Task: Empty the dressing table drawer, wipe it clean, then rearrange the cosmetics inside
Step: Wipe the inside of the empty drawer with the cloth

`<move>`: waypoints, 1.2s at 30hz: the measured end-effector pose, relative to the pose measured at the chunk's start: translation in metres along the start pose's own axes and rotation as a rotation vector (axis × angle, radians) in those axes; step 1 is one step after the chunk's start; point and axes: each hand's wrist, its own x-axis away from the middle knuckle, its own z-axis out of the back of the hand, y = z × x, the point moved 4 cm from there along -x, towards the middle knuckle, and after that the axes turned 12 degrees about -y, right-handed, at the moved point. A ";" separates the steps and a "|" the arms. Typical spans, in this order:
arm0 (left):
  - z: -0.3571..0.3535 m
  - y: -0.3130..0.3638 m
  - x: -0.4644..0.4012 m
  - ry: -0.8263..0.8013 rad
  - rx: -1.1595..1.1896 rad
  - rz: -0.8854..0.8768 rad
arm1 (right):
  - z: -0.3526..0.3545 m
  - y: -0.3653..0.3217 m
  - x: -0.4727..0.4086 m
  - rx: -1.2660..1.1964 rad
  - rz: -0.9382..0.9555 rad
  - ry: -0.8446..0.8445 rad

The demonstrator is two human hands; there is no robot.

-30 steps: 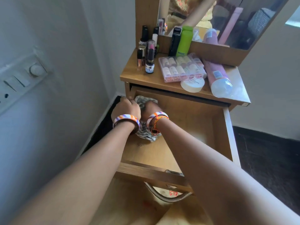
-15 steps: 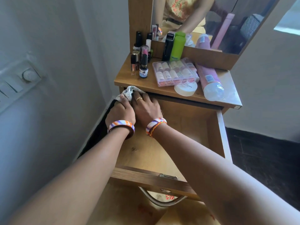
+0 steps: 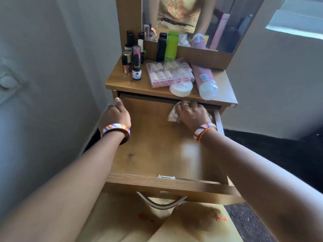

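The wooden drawer [image 3: 153, 154] stands pulled out with nothing on its bare floor but the cloth. My right hand [image 3: 192, 114] presses a pale patterned cloth [image 3: 173, 115] against the floor at the drawer's back right corner. My left hand [image 3: 116, 115] grips the drawer's left wall near the back, thumb over the rim. On the tabletop [image 3: 146, 84] sit the cosmetics: small dark bottles [image 3: 133, 60] at the left, a black bottle [image 3: 161, 49], a green bottle [image 3: 171, 48], a clear lipstick box [image 3: 167, 72], a white round jar [image 3: 180, 88] and a lying pink bottle [image 3: 204, 79].
A mirror [image 3: 192, 20] rises behind the tabletop. A grey wall [image 3: 52, 84] with a switch plate runs close along the left. The drawer's metal handle [image 3: 160, 203] hangs at the front, above my lap. Dark floor [image 3: 279, 154] lies to the right.
My right hand has slid the cloth from the drawer's back left corner across to the back right. My left hand has let go of the cloth and taken hold of the left wall.
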 end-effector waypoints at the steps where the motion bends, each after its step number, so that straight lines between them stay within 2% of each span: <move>1: 0.000 0.000 0.000 0.001 0.007 0.000 | -0.003 0.008 0.004 0.029 -0.035 -0.032; 4: 0.000 0.000 0.001 -0.011 0.033 0.002 | -0.008 0.015 0.013 0.047 -0.064 -0.207; 6: 0.001 0.001 0.004 -0.034 0.024 0.004 | 0.000 0.009 0.013 0.124 -0.118 -0.194; 7: 0.002 0.001 0.005 -0.044 0.026 0.000 | -0.002 0.004 0.015 0.172 -0.125 -0.242; 10: 0.004 0.001 0.007 -0.042 0.039 0.004 | -0.035 -0.010 0.018 0.351 0.008 -0.378; 13: 0.005 0.001 0.008 -0.048 0.050 0.008 | -0.044 -0.008 0.021 0.278 0.046 -0.580; 15: 0.005 0.001 0.009 -0.056 0.043 0.012 | -0.042 -0.003 0.021 0.006 0.005 -0.699; 18: 0.004 0.000 0.007 -0.038 0.066 0.010 | -0.025 0.015 0.014 -0.465 -0.113 -0.716; 20: 0.002 -0.001 0.005 -0.041 0.075 0.012 | -0.011 0.030 0.013 -0.598 -0.155 -0.702; 24: -0.001 -0.003 -0.001 -0.063 0.174 0.048 | 0.005 0.037 0.030 -0.416 -0.205 -0.585; 29: -0.001 -0.003 -0.001 -0.044 0.199 0.058 | -0.010 -0.002 0.032 -0.381 -0.168 -0.800; 31: 0.001 -0.004 0.001 -0.054 0.134 0.060 | -0.002 -0.014 0.022 -0.447 -0.121 -0.804; 33: 0.001 -0.004 0.001 -0.053 0.101 0.064 | 0.010 -0.025 0.009 -0.628 -0.070 -0.801; 36: 0.002 -0.005 -0.001 -0.041 0.138 0.064 | 0.033 -0.019 -0.004 -0.810 -0.064 -0.712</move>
